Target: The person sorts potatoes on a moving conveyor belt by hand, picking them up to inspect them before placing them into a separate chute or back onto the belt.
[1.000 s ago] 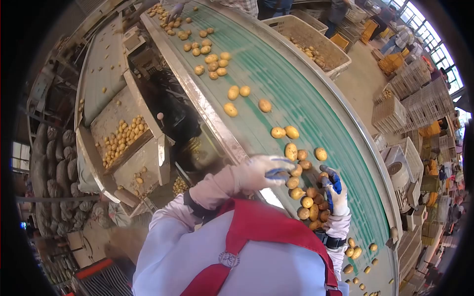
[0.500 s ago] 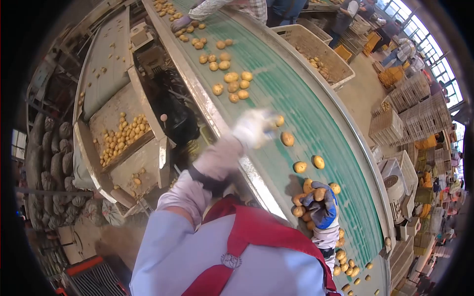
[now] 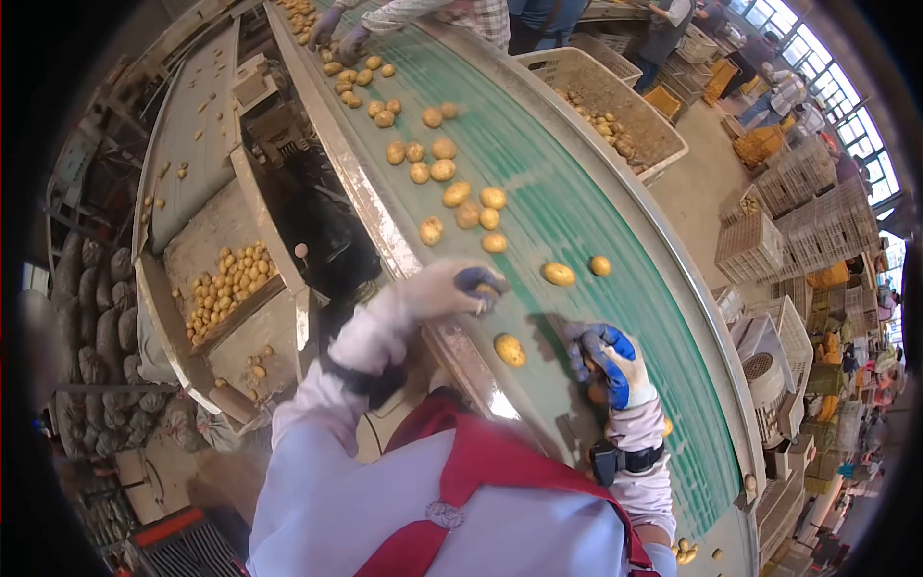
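Over the conveyor belt [image 3: 543, 173], now pulling the left hand [image 3: 437, 290] back toward the left rail [image 3: 470, 365], with fingers curled, hold unclear; bending the right hand's [image 3: 630, 373] fingers, grip also unclear, leaving one potato [image 3: 510, 350] loose between, other potatoes [image 3: 442, 170] far.

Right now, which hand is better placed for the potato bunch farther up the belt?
Left, I'd say: the left hand is over the metal rail, close to the bunch; the right hand is farther off. Whether the left's fingers are free, I can't tell.
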Demonstrator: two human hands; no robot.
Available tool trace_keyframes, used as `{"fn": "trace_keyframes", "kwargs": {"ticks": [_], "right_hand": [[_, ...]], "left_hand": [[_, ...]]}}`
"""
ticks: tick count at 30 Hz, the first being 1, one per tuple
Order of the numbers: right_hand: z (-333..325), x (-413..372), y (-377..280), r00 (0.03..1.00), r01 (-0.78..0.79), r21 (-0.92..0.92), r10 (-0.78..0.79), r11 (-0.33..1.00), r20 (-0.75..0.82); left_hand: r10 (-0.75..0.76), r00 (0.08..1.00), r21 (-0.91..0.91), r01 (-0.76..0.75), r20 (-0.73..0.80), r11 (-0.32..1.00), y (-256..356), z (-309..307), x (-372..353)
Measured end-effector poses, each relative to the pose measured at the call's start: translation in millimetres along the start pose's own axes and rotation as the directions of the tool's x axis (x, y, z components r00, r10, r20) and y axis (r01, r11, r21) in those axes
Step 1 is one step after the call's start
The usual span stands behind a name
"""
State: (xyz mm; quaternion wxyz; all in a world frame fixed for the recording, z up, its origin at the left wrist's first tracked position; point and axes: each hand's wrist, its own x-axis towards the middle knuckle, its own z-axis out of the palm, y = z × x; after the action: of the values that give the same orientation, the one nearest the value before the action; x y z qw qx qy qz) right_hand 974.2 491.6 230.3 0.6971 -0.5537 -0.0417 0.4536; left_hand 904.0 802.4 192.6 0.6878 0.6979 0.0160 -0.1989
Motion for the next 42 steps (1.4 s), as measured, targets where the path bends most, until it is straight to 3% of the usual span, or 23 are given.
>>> {"fn": "trace_keyframes", "kwargs": {"ticks": [1, 2, 4, 5, 6, 7, 10, 12, 13, 15, 17, 19, 21, 23, 25, 27, 28, 29, 31, 32, 35, 38, 42], "right_hand": [[2.4, 11.5, -2.3, 1.0, -0.008, 0.001, 0.008, 1.0, 0.003], [5.5, 25.2, -3.6, 1.0, 0.018, 0.013, -0.018, 1.0, 0.004], [10.7, 41.5, -1.7, 0.994, 0.108, -0.022, -0.107, 0.994, 0.038], [23.5, 52.3, -2.1, 0.994, 0.099, -0.023, -0.098, 0.995, 0.046], [41.9, 61.6, -4.3, 0.932, 0.36, -0.341, -0.353, 0.868, 0.086], [55.8, 65.5, -4.5, 0.809, 0.547, -0.599, -0.554, 0.584, 0.198], [84.5, 54.8, -11.6, 0.674, 0.719, -0.661, -0.447, 0.214, 0.588], [85.9, 47.2, -10.7, 0.673, 0.699, -0.7, -0.464, 0.146, 0.575], [84.2, 42.4, -8.4, 0.678, 0.667, -0.74, -0.481, 0.085, 0.555], [70.0, 18.9, 3.5, 0.772, 0.576, -0.793, -0.454, 0.2, 0.446], [43.0, -19.7, 24.9, 0.843, 0.508, -0.794, -0.379, 0.333, 0.381], [33.2, -46.8, 45.1, 0.867, 0.468, -0.818, -0.352, 0.335, 0.351], [31.3, -61.7, 56.4, 0.923, 0.368, -0.85, -0.258, 0.376, 0.286], [30.5, -75.2, 74.5, 0.916, 0.385, -0.839, -0.27, 0.385, 0.296], [27.3, -92.8, 87.6, 0.915, 0.398, -0.8, -0.252, 0.448, 0.314], [45.9, -99.1, 84.8, 0.915, 0.399, -0.795, -0.257, 0.457, 0.312], [50.9, -101.5, 82.1, 0.912, 0.409, -0.783, -0.25, 0.469, 0.326], [54.4, -105.9, 81.3, 0.911, 0.411, -0.771, -0.238, 0.486, 0.336], [51.2, -114.2, 84.6, 0.911, 0.411, -0.764, -0.257, 0.498, 0.323], [51.9, -114.3, 86.6, 0.921, 0.388, -0.77, -0.246, 0.506, 0.302], [69.1, -115.9, 82.3, 0.932, 0.359, -0.791, -0.237, 0.496, 0.275], [76.7, -120.3, 79.9, 0.928, 0.369, -0.766, -0.256, 0.527, 0.272], [81.0, -117.0, 80.5, 0.93, 0.361, -0.77, -0.262, 0.526, 0.257]], "left_hand": [[0.048, 0.998, -0.428, -0.031, 0.029, 0.903, -0.7, 9.5, -14.3], [0.041, 0.999, -0.438, -0.028, 0.02, 0.899, -5.4, 18.5, -22.0], [-0.012, 0.989, -0.813, -0.115, -0.148, 0.571, -12.7, 46.8, -34.0], [-0.018, 0.987, -0.815, -0.12, -0.157, 0.567, -15.3, 53.2, -35.8], [-0.033, 0.986, -0.875, -0.129, -0.164, 0.467, -14.0, 57.4, -35.9], [-0.051, 0.985, -0.924, -0.134, -0.162, 0.358, -13.9, 64.5, -37.2], [0.05, 0.988, -0.967, -0.151, -0.144, 0.204, -18.7, 79.7, -45.3], [-0.063, 0.993, -0.995, -0.099, -0.097, -0.018, -21.1, 88.4, -63.8], [-0.059, 0.992, -0.993, -0.115, -0.113, -0.02, -22.9, 91.9, -80.1], [-0.082, 0.932, -0.613, -0.163, -0.352, 0.773, -39.2, 100.8, -130.2], [0.077, 0.939, -0.93, -0.343, -0.335, 0.132, -81.7, 114.5, -211.3], [-0.035, 0.913, -0.899, -0.392, -0.406, 0.197, -182.3, 120.6, -288.1], [-0.362, 0.59, -0.573, -0.215, -0.721, 0.791, -259.0, 120.6, -350.9], [-0.704, 0.42, -0.616, -0.787, -0.574, 0.032, -300.4, 116.0, -394.7], [-0.791, 0.033, -0.345, -0.91, -0.61, 0.228, -382.4, 122.7, -442.7], [-0.687, 0.149, -0.339, -0.929, -0.711, 0.148, -435.9, 119.7, -465.1], [-0.553, 0.335, -0.583, -0.727, -0.763, 0.363, -413.3, 128.5, -435.3], [-0.45, 0.535, -0.689, -0.428, -0.715, 0.585, -371.1, 141.7, -403.6], [-0.529, 0.695, -0.873, -0.393, -0.487, 0.288, -216.1, 149.5, -328.3], [-0.411, 0.745, -0.833, -0.352, -0.525, 0.426, -159.7, 140.7, -300.4], [-0.039, 0.863, -0.596, -0.314, -0.504, 0.739, -33.2, 93.1, -243.4], [0.2, 0.788, 0.029, -0.226, -0.582, 0.974, -2.7, 42.2, -182.5], [0.228, 0.769, 0.648, 0.294, -0.597, 0.703, 30.8, -33.3, -117.2]]}}
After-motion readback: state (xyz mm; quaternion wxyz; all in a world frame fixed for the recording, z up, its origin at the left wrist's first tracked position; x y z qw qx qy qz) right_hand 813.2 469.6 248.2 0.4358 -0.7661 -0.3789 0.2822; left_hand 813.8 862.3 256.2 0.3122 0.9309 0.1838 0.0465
